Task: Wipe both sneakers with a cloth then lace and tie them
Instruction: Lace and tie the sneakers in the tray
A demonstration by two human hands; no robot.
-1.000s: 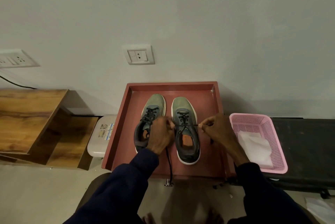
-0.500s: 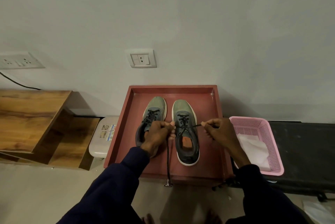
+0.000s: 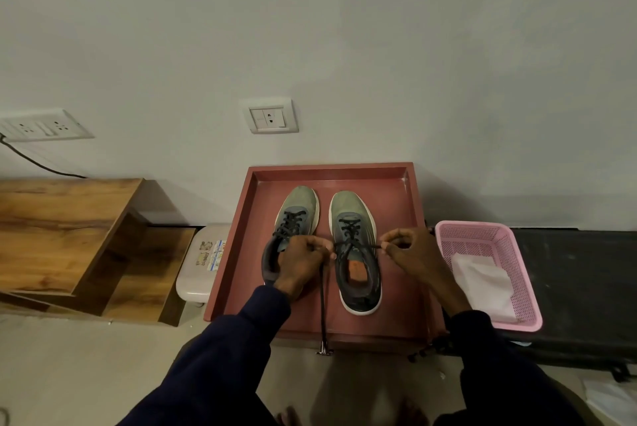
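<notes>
Pinching the black lace (image 3: 366, 246) beside the right sneaker (image 3: 348, 208), the left hand (image 3: 303, 260) and right hand (image 3: 410, 250) each grip one end. It and the left sneaker (image 3: 300, 200) stand in the red tray (image 3: 331, 169); the cloth (image 3: 482, 284) lies in the pink basket (image 3: 472, 225) at right.

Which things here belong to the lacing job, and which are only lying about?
Job in hand:
left sneaker, right sneaker, black lace pinched by left hand and right hand, cloth in pink basket, red tray.

Lying about:
wooden shelf, wall socket, black bench.
</notes>
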